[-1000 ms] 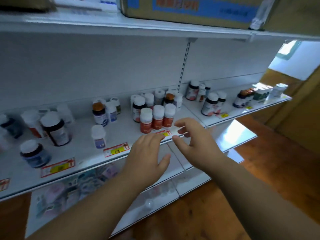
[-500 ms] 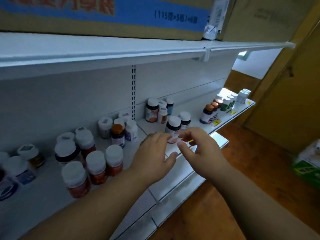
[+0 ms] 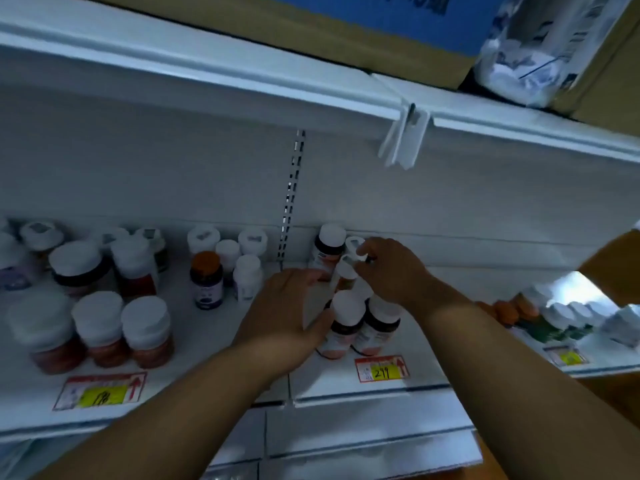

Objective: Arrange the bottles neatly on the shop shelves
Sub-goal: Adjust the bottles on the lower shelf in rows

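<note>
On the white shelf (image 3: 214, 344), a cluster of white-capped bottles stands right of the upright slot strip. My right hand (image 3: 394, 271) pinches the cap of a small white bottle (image 3: 354, 244) at the back of that cluster. Beside it are a taller dark bottle (image 3: 327, 249) and another small bottle (image 3: 344, 271). My left hand (image 3: 287, 313) lies flat and spread on the shelf. Its thumb rests against the front dark bottle (image 3: 346, 323), whose twin (image 3: 379, 323) stands to the right.
Left of the hands are an orange-lidded bottle (image 3: 206, 278), three red bottles (image 3: 98, 329) in a front row and several more behind. More bottles (image 3: 561, 320) fill the right shelf end. A cardboard box (image 3: 311, 26) sits on the upper shelf. Lower shelves jut out below.
The view has swung closer to the shelf and to the right. Both hands have reached further in: the right one onto the small back bottle, the left one beside the front bottles.
</note>
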`<state>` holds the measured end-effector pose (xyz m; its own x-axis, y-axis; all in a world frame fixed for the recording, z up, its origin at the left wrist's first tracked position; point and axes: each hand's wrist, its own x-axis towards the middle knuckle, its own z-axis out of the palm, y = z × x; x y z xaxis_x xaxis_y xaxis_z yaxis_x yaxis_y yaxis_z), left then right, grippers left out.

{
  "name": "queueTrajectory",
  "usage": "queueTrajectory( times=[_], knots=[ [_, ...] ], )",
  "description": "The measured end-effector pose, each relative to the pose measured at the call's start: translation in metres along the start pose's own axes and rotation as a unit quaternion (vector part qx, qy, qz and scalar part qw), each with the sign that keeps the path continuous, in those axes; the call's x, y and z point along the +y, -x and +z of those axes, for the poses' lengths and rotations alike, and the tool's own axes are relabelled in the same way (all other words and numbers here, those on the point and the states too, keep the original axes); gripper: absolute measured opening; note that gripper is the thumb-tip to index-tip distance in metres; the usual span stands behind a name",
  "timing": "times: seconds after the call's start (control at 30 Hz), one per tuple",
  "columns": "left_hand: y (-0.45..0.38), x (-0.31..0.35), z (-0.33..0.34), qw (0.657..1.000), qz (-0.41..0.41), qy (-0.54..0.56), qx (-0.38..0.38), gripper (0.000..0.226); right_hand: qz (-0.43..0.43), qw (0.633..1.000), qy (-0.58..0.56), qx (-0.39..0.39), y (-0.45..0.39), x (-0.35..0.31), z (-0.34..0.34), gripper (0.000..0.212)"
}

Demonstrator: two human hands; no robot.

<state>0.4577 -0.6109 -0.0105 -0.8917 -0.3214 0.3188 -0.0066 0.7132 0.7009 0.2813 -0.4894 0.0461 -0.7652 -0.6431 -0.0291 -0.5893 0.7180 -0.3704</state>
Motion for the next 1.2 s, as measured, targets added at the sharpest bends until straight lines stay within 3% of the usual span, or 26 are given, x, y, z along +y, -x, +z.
queueTrajectory(
  times=[0.13, 0.2, 0.3, 0.4, 0.6, 0.8, 0.93, 1.1, 1.2],
  knots=[
    [0.011, 0.0, 0.01, 0.997, -0.052, -0.029, 0.052, 0.062, -0.059, 0.987, 0.091, -0.12, -0.038, 0.003, 0.008, 0.027],
    [0.018, -0.006, 0.014, 0.994, -0.08, -0.057, 0.053, 0.071, -0.061, 0.982, 0.104, -0.144, -0.045, -0.002, 0.013, 0.021],
    [0.021, -0.011, 0.015, 0.989, -0.107, -0.071, 0.077, 0.071, -0.075, 0.978, 0.14, -0.132, -0.051, -0.001, 0.017, 0.02],
    [0.022, -0.011, 0.015, 0.985, -0.124, -0.077, 0.088, 0.07, -0.082, 0.983, 0.122, -0.113, -0.048, 0.002, 0.015, 0.046],
    [0.042, -0.022, 0.001, 0.981, -0.141, -0.109, 0.079, 0.072, -0.076, 0.995, 0.054, -0.043, -0.041, -0.014, -0.005, 0.039],
    [0.073, -0.043, -0.025, 0.978, -0.148, -0.131, 0.071, 0.065, -0.108, 0.992, -0.046, 0.048, -0.001, -0.08, -0.017, 0.038],
    [0.094, -0.05, -0.037, 0.98, -0.146, -0.128, 0.033, 0.06, -0.11, 0.988, -0.107, 0.027, 0.036, -0.12, 0.016, 0.038],
    [0.11, -0.069, -0.034, 0.98, -0.146, -0.138, -0.012, 0.079, -0.075, 0.993, -0.059, -0.062, 0.065, -0.137, 0.079, 0.048],
    [0.113, -0.074, -0.029, 0.979, -0.143, -0.145, -0.017, 0.087, -0.076, 0.992, -0.069, -0.072, 0.07, -0.138, 0.106, 0.053]
  ],
)
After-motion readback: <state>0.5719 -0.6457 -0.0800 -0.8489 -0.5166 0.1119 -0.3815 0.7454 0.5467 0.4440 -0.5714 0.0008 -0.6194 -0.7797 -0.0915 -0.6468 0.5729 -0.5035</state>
